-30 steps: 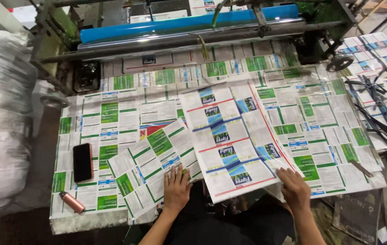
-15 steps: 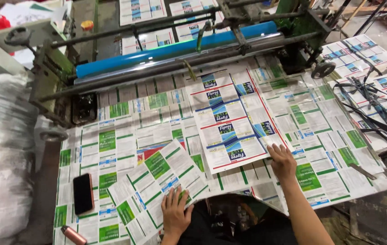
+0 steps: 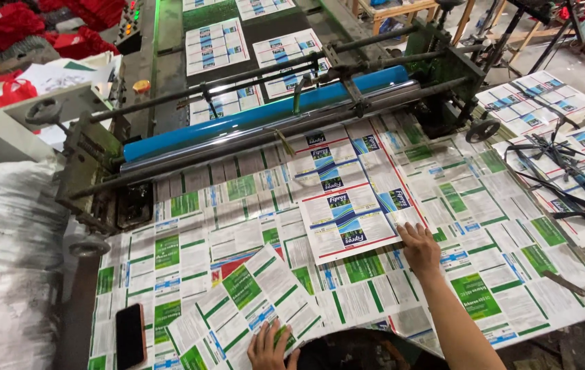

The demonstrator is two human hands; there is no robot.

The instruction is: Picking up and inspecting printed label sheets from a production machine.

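Note:
My right hand lies flat on the near right corner of a printed sheet with blue and white panels, whose far edge reaches the machine's blue roller. My left hand presses down on a stack of green and white printed sheets lying askew at the table's near edge. Both hands rest with fingers spread and grip nothing.
The table is covered with green printed sheets. A black phone lies near left. White sacks stand at the left. Black straps lie over more sheets at the right. Printed sheets ride the belt beyond the roller.
My right hand has pushed the blue-panelled sheet away from me toward the roller. The left hand stays on the green stack. The view has lifted toward the machine.

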